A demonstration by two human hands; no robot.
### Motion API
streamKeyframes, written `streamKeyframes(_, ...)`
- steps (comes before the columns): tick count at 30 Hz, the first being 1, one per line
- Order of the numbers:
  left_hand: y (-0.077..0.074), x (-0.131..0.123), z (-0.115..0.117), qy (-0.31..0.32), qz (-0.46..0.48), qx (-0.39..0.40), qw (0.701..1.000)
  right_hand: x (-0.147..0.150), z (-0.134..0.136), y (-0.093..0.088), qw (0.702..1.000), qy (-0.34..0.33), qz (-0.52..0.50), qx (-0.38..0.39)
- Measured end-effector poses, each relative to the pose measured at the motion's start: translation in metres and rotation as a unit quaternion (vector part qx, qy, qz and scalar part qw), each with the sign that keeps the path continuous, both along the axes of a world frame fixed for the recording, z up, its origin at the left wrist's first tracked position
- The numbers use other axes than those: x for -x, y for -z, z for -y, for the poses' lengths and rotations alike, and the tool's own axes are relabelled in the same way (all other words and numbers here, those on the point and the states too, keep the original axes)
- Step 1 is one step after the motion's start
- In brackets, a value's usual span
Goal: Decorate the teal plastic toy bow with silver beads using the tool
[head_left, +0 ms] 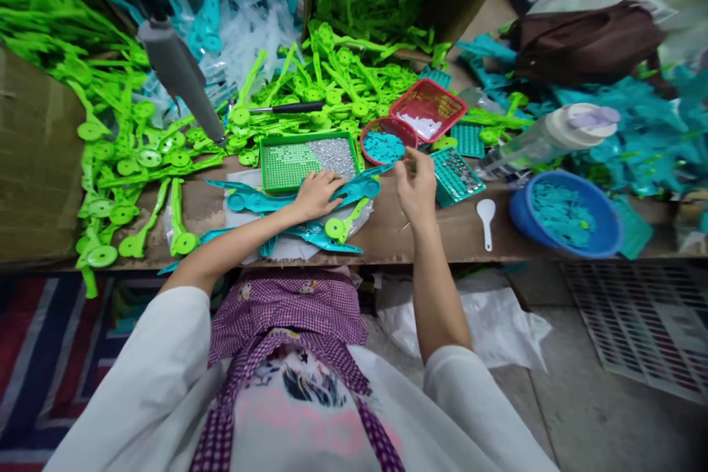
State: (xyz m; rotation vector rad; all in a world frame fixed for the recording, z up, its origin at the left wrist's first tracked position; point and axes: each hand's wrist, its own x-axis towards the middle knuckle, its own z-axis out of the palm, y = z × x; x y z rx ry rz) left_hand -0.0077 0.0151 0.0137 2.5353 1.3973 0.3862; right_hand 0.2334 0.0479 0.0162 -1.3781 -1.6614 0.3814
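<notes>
My left hand (319,195) lies over a long blue plastic part (259,201) on a white cloth at the bench front, its fingers spread on the part. My right hand (414,181) is raised beside the red round basket (406,129) of small blue pieces, thumb and forefinger pinched together near the part's right tip; anything between them is too small to name. Under and beside the blue part lie more blue parts and a green part (338,227). Behind my left hand stands a green tray (263,162) with small metal pieces.
A teal tray (450,195) of metal pieces, a white spoon (486,217), a blue bowl (523,225) and a bottle (536,136) stand at right. A grey power driver (180,77) hangs at left above heaped green parts (133,162). A red basket (456,110) sits behind.
</notes>
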Motion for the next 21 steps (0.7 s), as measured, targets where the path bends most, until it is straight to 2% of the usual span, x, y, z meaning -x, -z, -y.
streamKeyframes(2, 0.002, 0.001, 0.001, 0.001, 0.001, -0.006, 1.0, 0.0, -0.014, 0.008, 0.998, 0.015, -0.035, 0.052)
streamKeyframes(4, 0.004, 0.002, 0.001, 0.006, 0.004, -0.008, 1.0, 0.004, -0.025, 0.019, 0.987, -0.002, -0.099, 0.123)
streamKeyframes(6, 0.003, 0.004, 0.0, 0.012, 0.01, -0.011, 1.0, 0.008, -0.031, 0.025, 0.969, -0.029, -0.182, 0.164)
streamKeyframes(9, -0.005, 0.011, 0.003, 0.016, 0.039, -0.032, 0.999, 0.011, -0.028, 0.021, 0.95, -0.066, -0.264, 0.152)
streamKeyframes(11, -0.015, 0.02, 0.018, 0.011, 0.077, -0.064, 0.995, 0.009, -0.019, 0.01, 0.944, -0.08, -0.29, 0.137)
streamKeyframes(13, -0.024, 0.034, 0.05, -0.002, 0.123, -0.097, 0.988, 0.002, -0.007, -0.001, 0.939, -0.081, -0.307, 0.132)
streamKeyframes(16, -0.028, 0.061, 0.122, -0.052, 0.197, -0.103, 0.974, -0.012, 0.019, -0.012, 0.934, -0.058, -0.329, 0.128)
streamKeyframes(19, -0.023, 0.083, 0.193, -0.144, 0.253, -0.05, 0.955, -0.022, 0.047, -0.01, 0.928, -0.026, -0.349, 0.131)
streamKeyframes(21, -0.02, 0.09, 0.22, -0.231, 0.296, -0.018, 0.927, -0.023, 0.064, -0.006, 0.922, -0.015, -0.36, 0.142)
